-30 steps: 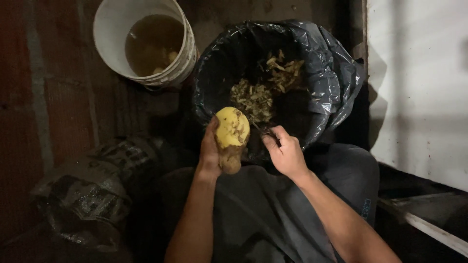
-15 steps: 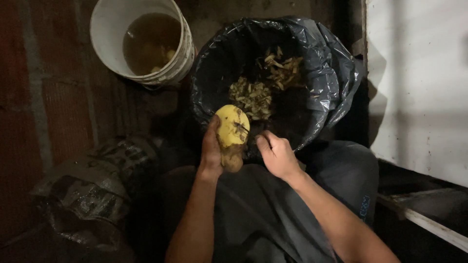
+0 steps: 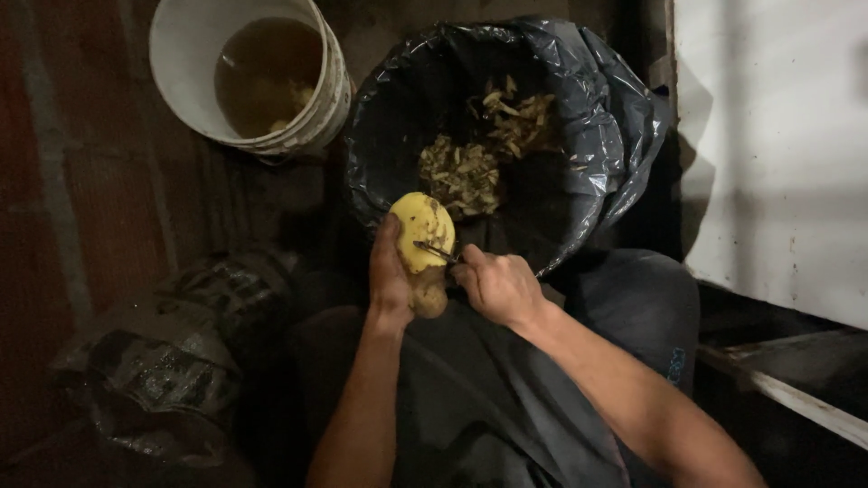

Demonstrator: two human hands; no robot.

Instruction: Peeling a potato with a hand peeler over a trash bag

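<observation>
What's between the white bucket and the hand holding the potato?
In the head view, the rim of the black-bag-lined bin lies between the white bucket and the left hand gripping the potato; beside it, dark floor.

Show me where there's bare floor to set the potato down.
Bare red floor lies left of the white bucket, above the crumpled sack. It is crowded around the left hand and right hand: the bin of peelings sits close ahead.
</observation>
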